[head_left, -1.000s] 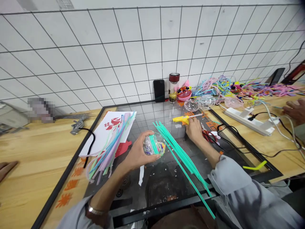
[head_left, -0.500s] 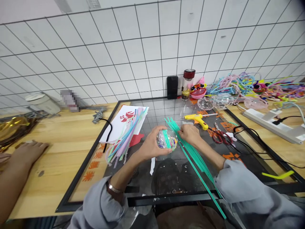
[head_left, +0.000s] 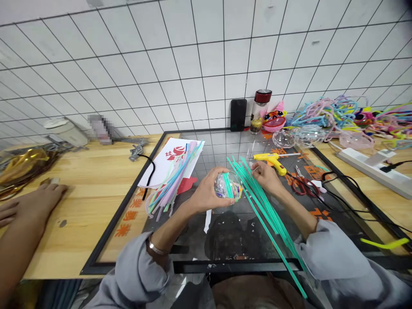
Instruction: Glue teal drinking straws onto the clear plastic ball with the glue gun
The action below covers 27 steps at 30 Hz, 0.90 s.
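My left hand (head_left: 206,191) is closed around a clear plastic ball (head_left: 222,189) with a green strip across it and small multicoloured bits showing inside. Just right of the ball, a loose bundle of long green pipe cleaners (head_left: 267,210) runs diagonally down to the near table edge. Over the upper part of that bundle is my right hand (head_left: 267,176), its fingers bent together in a pinch at the right-hand stems. What lies between those fingertips is too small to make out. A yellow glue gun (head_left: 270,159) rests just beyond my right hand.
Pastel pipe cleaners (head_left: 175,176) lie on white paper (head_left: 157,165) at left. Red-handled scissors (head_left: 302,186), black cords and a power strip (head_left: 376,169) occupy the right. A phone (head_left: 238,115) and glass bottle (head_left: 260,111) stand by the wall. Another person's hand (head_left: 35,206) rests far left.
My right hand has shifted slightly right along the green pipe cleaners, whose upper ends now lie more spread apart. My left hand still holds the ball. The view has tilted a little.
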Motion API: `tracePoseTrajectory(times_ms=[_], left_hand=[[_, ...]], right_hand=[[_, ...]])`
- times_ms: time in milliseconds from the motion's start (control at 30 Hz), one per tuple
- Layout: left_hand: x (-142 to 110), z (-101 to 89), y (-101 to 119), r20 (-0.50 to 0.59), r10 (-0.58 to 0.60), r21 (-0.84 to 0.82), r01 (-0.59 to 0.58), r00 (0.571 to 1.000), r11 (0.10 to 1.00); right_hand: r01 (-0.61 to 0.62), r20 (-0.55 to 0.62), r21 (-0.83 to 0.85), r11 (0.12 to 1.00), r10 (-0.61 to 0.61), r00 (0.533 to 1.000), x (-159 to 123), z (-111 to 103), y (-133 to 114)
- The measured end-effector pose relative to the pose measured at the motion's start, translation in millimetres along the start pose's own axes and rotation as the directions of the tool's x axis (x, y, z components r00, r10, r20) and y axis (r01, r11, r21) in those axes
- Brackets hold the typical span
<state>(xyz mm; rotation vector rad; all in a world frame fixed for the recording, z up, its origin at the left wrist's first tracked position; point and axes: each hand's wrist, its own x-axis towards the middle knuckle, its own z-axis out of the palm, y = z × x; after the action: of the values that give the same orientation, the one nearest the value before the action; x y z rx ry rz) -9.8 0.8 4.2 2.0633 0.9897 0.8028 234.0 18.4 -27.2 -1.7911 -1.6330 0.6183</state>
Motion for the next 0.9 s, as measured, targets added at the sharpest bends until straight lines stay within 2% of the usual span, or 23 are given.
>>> tracePoseTrajectory(times_ms=[133,300,500,633,733,900], left_hand=[[-0.6,0.5,-0.7,-0.007,-0.003,0.014,0.003,1.0,1.0],[0.0,0.8,-0.8,-0.01,0.004,0.009,-0.004,1.0,1.0],[1.4,1.0,-1.4,-0.001,0.005,-0.028,-0.005,1.0,1.0],[0.8,0.4,-0.4,-0.005,0.001,-0.028,-0.001,1.0,1.0],[0.4,0.0,0.7,0.0,-0.027,-0.034,0.027,1.0,0.999],[0.7,0.2,-0.3,-0.011,-0.015,-0.047,0.015,1.0,0.999]], right_hand=[[0.013,0.008,0.251,0.968,-0.015,1.0,2.6,3.4,1.3],[-0.022,0.027,0.492,0.871,0.011,1.0,6.3,6.4,1.9],[-0.089,0.087,0.65,0.755,0.042,0.995,3.4,0.4,-4.7],[-0.087,0.095,0.735,0.672,0.024,0.995,1.3,-9.8,-11.9],[-0.036,0.043,0.781,0.624,0.003,0.999,1.5,-15.8,-14.7],[0.173,-0.194,0.784,0.597,-0.029,0.981,0.6,-20.2,-18.6]])
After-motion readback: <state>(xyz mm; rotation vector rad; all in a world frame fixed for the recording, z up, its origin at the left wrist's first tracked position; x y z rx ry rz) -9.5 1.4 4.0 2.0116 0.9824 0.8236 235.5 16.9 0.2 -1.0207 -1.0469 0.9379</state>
